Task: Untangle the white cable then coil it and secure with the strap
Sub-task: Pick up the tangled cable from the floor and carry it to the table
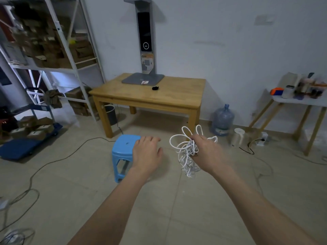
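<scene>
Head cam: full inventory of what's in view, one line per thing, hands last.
white cable: 1, white, tangled bundle held in the right hand
strap: 1, small black item on the table top, probably the strap
table: 1, light wood, against the back wall
lamp-like stand: 1, grey, upright on the table
stool: 1, blue plastic, on the floor before the table
bin: 1, dark, under the table's left side
water jug: 1, bluish, on the floor right of the table
shelving: 1, white frame, left, holding brown boxes
side table: 1, white top, far right, cluttered
left hand: open, above the stool
right hand: grips the cable
</scene>
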